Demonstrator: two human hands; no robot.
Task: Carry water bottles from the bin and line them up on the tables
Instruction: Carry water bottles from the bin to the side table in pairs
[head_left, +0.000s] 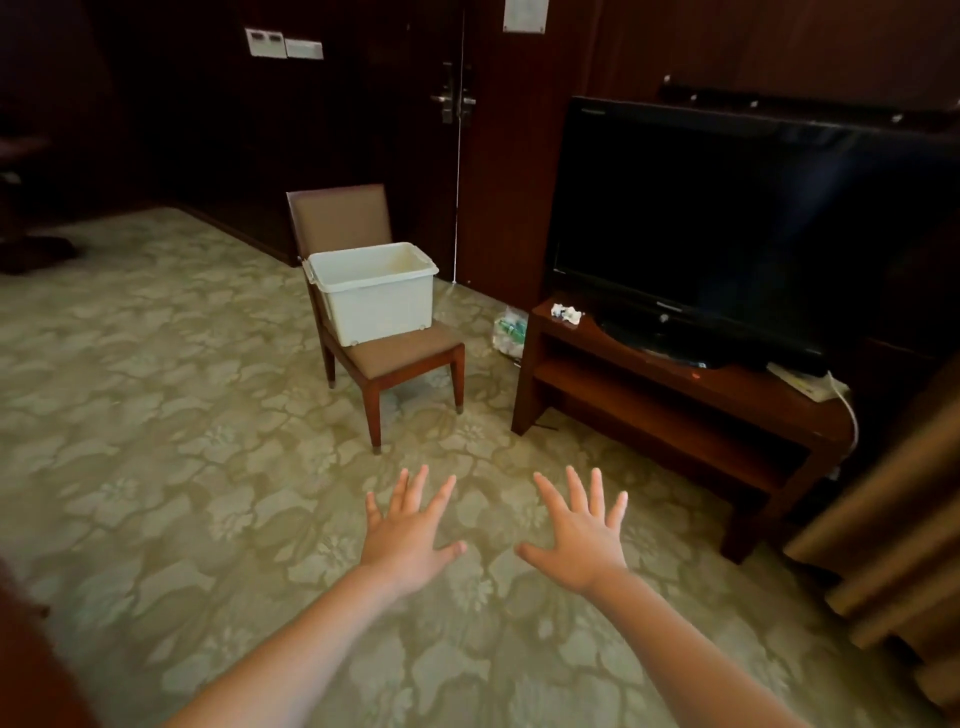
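The fingers of the left hand are held straight and spread wide, with nothing gripped; those of the right hand are spread likewise. Both hands are stretched out palm-down above the patterned carpet, side by side and apart. Further ahead the white bin is set upright on the seat of a brown chair; no bottles can be made out in it. To the right a low wooden table is seen bearing a television, and a plastic-wrapped bundle lies on the carpet between chair and table
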